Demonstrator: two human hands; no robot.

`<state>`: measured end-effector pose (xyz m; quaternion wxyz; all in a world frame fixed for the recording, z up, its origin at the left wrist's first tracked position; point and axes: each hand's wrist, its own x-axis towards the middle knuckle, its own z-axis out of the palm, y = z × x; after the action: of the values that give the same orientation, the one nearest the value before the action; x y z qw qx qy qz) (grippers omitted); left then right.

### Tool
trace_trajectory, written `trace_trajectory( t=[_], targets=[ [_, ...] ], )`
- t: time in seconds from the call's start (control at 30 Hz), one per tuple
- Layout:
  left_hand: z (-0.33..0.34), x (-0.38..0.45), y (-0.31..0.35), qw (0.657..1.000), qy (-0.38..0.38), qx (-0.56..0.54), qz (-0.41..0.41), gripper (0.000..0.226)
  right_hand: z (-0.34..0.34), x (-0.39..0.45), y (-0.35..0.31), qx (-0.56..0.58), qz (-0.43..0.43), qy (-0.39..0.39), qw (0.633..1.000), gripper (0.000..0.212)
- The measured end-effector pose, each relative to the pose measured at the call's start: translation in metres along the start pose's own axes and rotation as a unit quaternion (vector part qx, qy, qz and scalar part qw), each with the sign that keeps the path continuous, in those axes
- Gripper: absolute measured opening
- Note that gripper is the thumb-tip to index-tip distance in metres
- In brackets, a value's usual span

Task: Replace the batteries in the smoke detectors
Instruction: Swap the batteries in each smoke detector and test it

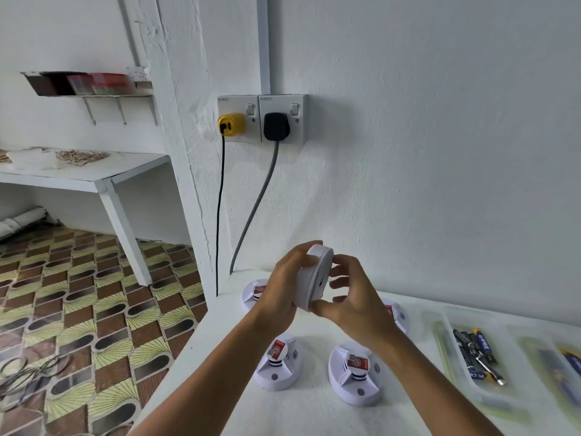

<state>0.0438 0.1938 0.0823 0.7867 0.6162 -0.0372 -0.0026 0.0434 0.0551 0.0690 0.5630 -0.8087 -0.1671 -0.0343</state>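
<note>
Both hands hold one white smoke detector (pixel 314 275) on edge above the table (pixel 314 413). Left hand (pixel 283 287) grips its back; right hand (pixel 355 297) pinches the rim. Four detectors (pixel 353 372) lie below.

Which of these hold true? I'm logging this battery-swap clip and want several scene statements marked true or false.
1. Both hands, left hand and right hand, hold one smoke detector above the table. True.
2. The held detector lies flat on the table. False: it is lifted, edge-on.
3. Batteries lie in a tray on the right. True.
4. Both wall plugs are yellow. False: the yellow plug sits beside a black plug.
</note>
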Motion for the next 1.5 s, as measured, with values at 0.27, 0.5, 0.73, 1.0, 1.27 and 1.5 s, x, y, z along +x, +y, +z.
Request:
trace_trajectory(
  t=[0.27,0.5,0.73,1.0,1.27,1.5],
  targets=[
    [0.015,-0.009,0.008,0.998,0.010,0.053,-0.037,0.047,-0.012,0.006,-0.003,0.025,0.069,-0.061,0.995,0.072],
    [0.021,-0.016,0.006,0.997,0.030,0.048,-0.055,0.011,-0.010,0.009,0.008,-0.042,0.077,-0.083,0.993,0.080],
    [0.023,-0.014,-0.002,0.994,0.076,0.011,-0.079,0.014,-0.013,0.008,0.008,-0.065,0.077,-0.120,0.988,0.079],
    [-0.005,-0.013,-0.015,0.943,-0.034,-0.284,-0.170,0.058,-0.014,0.001,0.021,0.372,0.232,-0.065,0.896,0.064],
    [-0.004,-0.003,-0.020,0.972,0.104,0.213,0.007,0.024,0.005,-0.007,0.024,0.620,0.299,-0.124,0.714,0.070],
    [0.003,-0.007,-0.025,0.839,0.179,0.466,0.215,0.039,0.004,0.002,0.026,0.611,0.287,-0.044,0.736,0.055]
  ],
)
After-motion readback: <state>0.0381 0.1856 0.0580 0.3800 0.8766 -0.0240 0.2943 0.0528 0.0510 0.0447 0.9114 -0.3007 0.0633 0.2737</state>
